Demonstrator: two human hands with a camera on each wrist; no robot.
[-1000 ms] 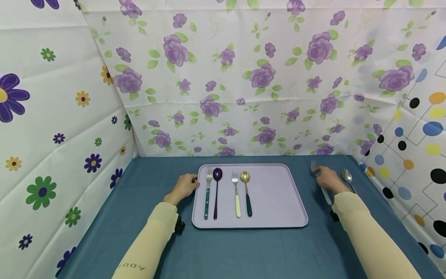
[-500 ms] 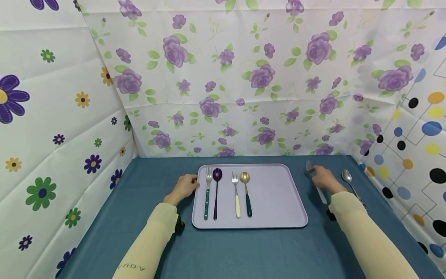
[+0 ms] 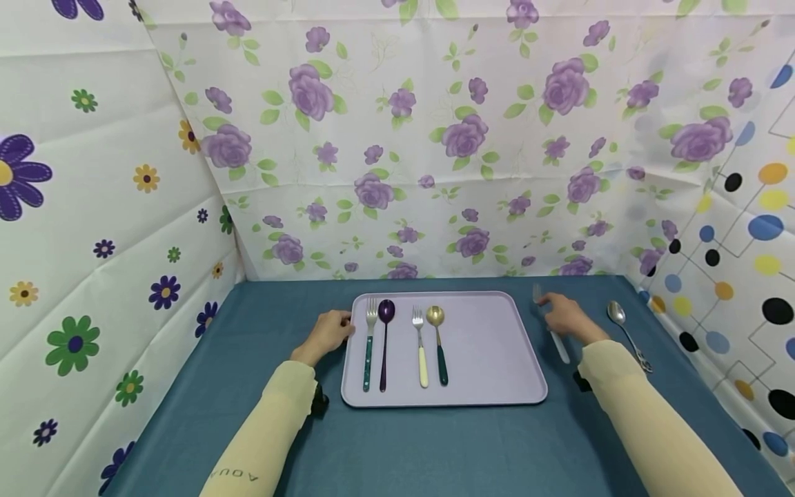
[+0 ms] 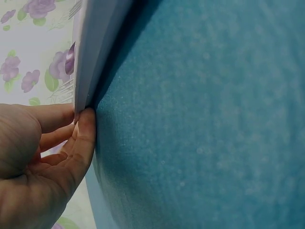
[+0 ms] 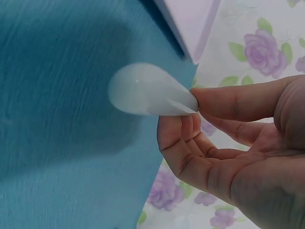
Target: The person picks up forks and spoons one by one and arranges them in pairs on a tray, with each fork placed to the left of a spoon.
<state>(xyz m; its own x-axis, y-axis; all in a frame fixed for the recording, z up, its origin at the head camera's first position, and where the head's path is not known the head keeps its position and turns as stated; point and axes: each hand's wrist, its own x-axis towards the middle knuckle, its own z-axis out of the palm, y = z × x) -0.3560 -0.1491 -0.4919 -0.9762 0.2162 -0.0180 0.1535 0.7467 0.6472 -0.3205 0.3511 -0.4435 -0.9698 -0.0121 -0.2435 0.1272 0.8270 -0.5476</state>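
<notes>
My left hand pinches the left rim of a pale lilac tray; the left wrist view shows thumb and fingers at the rim. To the right of the tray, my right hand holds a fork with a whitish handle, tines pointing away. The handle comes toward the camera in the right wrist view, between thumb and fingers. On the tray lie a green-handled fork, a purple spoon, a cream-handled fork and a gold spoon with a dark green handle.
A silver spoon with an ornate handle lies on the blue-green tablecloth, right of my right hand. Flowered cloth hangs behind the table. Patterned cloths also close off the left and right sides.
My right hand has moved left toward the tray, carrying the fork away from the silver spoon, whose handle has come into full view. The left hand stays at the tray rim.
</notes>
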